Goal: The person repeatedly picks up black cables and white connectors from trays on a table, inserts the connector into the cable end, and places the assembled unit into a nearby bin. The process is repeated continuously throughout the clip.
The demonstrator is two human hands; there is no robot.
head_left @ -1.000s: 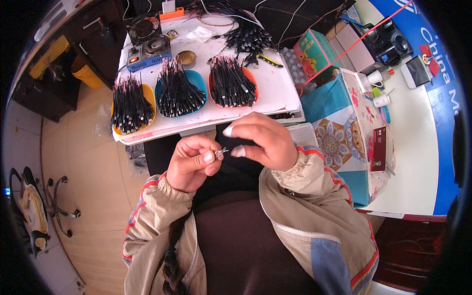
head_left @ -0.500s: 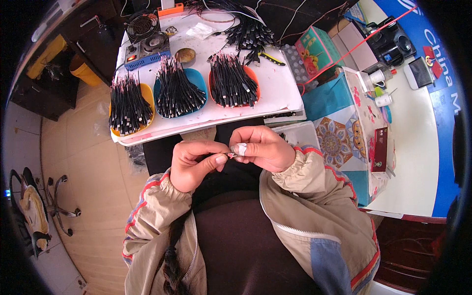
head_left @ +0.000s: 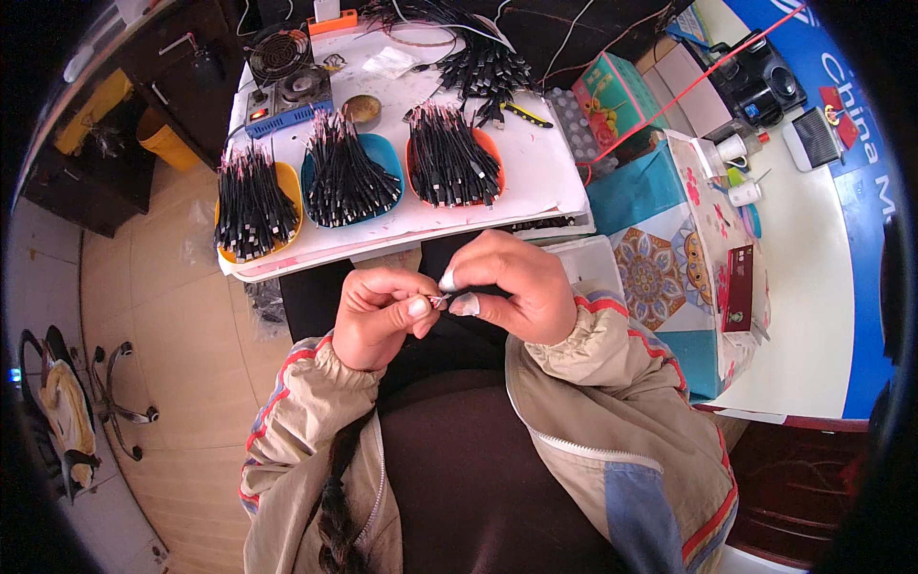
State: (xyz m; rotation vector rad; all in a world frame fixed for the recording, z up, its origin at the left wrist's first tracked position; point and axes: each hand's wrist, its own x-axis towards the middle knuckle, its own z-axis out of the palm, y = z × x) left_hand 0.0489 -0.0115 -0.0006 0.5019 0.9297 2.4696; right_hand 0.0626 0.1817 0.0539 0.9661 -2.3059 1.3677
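In front of my lap, my left hand (head_left: 379, 314) pinches a thin cable (head_left: 437, 300) between thumb and forefinger. Short pinkish and pale wire ends stick out toward the right; the rest of the cable is hidden in the palm. My right hand (head_left: 516, 287) is close by, with white wrapping on its thumb and forefinger. Those two fingertips stand slightly apart on either side of the wire ends. Across the table, bundles of black cables with metal plugs fill a yellow tray (head_left: 298, 194), a blue tray (head_left: 381, 153) and an orange-red tray (head_left: 490, 145).
A white-covered table (head_left: 535, 182) stands ahead, with a small blue-based device (head_left: 287, 113), a round tin (head_left: 361, 109), yellow-black pliers (head_left: 528, 116) and more black cables (head_left: 483, 69) at the back. To the right are a green floral box (head_left: 612, 100) and a white counter (head_left: 808, 287).
My right thumb and forefinger have parted from their pinch at the wire ends, and the right hand has turned a little. My left hand keeps its pinch on the cable.
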